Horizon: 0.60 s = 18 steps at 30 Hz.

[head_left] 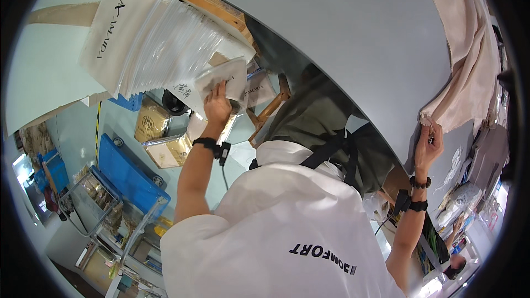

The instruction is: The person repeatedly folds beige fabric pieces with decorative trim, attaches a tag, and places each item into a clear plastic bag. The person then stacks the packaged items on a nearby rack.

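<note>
My left hand (pixel 217 106) grips the near edge of a frosted plastic bag (pixel 238 74), fingers on top; its thumb is hidden. That bag lies by the end of a long fanned stack of similar bags (pixel 165 38) with dark print. Far to the right, my right hand (pixel 429 144) pinches the lower corner of a pale pink cloth (pixel 466 49), which lies in loose folds along the right side of a grey tabletop (pixel 364 27).
A wooden-edged pale board (pixel 61 44) lies under the stack. Below stand wrapped packets (pixel 152 121), a wooden stool leg (pixel 270 111), a blue platform trolley (pixel 130 171) and a metal-framed cart (pixel 118 221). Another person (pixel 455 265) is at the lower right, beyond plastic-wrapped goods (pixel 464 201).
</note>
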Available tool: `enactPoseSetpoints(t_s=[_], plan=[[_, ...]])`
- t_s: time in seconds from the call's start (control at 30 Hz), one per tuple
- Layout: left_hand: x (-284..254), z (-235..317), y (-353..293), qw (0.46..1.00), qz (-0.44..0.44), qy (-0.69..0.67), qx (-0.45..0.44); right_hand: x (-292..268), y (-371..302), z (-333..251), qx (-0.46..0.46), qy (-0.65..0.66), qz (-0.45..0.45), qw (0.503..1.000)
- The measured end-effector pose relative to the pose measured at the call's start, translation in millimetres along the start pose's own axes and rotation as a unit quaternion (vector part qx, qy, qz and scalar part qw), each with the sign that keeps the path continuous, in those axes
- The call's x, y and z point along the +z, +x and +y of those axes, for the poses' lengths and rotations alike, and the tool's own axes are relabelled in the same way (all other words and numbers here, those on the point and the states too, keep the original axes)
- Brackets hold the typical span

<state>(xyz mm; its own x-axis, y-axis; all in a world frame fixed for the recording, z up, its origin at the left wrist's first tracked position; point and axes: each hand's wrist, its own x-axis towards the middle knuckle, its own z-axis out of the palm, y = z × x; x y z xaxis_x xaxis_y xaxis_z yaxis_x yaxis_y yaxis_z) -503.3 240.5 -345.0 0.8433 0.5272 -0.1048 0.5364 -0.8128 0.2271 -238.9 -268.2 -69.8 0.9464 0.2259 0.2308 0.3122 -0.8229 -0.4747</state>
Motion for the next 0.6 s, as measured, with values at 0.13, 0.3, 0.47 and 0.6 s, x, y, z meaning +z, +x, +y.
enactPoseSetpoints(t_s=[0.13,0.3,0.47,0.6], plan=[[-67,-27,31,0.969,-0.206,-0.137,-0.007,1,-1,7,-0.010,0.002,0.008,1.000],[-81,-44,106,0.970,-0.146,-0.186,-0.053,4,-1,10,-0.004,0.027,0.010,1.000],[14,7,63,0.997,0.054,-0.053,0.010,3,1,3,-0.050,0.004,0.026,0.998],[55,11,49,0.994,0.033,-0.074,-0.079,1,1,-1,-0.032,-0.032,0.010,0.999]])
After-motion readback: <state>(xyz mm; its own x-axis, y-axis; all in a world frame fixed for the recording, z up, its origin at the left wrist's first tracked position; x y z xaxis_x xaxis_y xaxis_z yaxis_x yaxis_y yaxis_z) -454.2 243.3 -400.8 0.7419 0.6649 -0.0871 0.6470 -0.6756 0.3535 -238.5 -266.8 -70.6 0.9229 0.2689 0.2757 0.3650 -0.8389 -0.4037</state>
